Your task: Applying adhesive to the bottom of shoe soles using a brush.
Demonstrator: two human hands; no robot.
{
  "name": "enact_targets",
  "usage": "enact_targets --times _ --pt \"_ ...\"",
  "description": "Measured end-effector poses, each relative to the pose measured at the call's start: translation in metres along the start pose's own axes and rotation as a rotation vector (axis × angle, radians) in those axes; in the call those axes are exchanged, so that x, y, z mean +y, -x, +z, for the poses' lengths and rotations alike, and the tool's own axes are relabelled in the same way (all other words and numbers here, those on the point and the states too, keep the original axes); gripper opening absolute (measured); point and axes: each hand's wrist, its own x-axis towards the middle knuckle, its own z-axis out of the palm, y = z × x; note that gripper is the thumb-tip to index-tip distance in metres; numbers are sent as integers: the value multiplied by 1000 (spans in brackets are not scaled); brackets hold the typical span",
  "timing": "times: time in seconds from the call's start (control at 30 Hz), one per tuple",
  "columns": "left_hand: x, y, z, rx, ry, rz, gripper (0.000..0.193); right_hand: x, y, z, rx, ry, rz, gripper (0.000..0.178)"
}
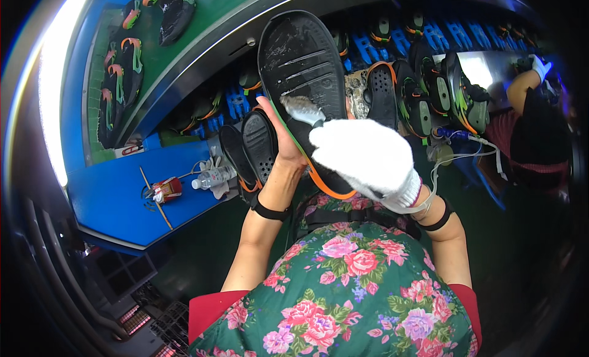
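My bare left hand (288,139) grips a large black shoe sole (300,56) by its left edge, with some fingers hidden behind it. The sole is held up lengthwise in front of me, with a green and orange rim at its lower end. Wet, shiny streaks show on its upper part. In a white knit glove, my right hand (365,154) is closed around a brush (310,116), whose handle is mostly hidden. The brush's pale bristles touch the sole near its middle left. More black soles (257,142) with orange rims stand just left of my left hand.
A blue table (123,197) at left bears a clear bottle (211,177) and a red packet (165,190). Shoes (126,68) lie on a green surface at upper left. Black shoes (463,93) line the bench at right, beside a white cable (457,157) and a co-worker's gloved hand (541,68).
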Motion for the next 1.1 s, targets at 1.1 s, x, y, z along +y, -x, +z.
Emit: enact_targets --times 1.1 --pt "16 -27 8 -510 -188 18 131 -14 22 -11 171 -186 43 21"
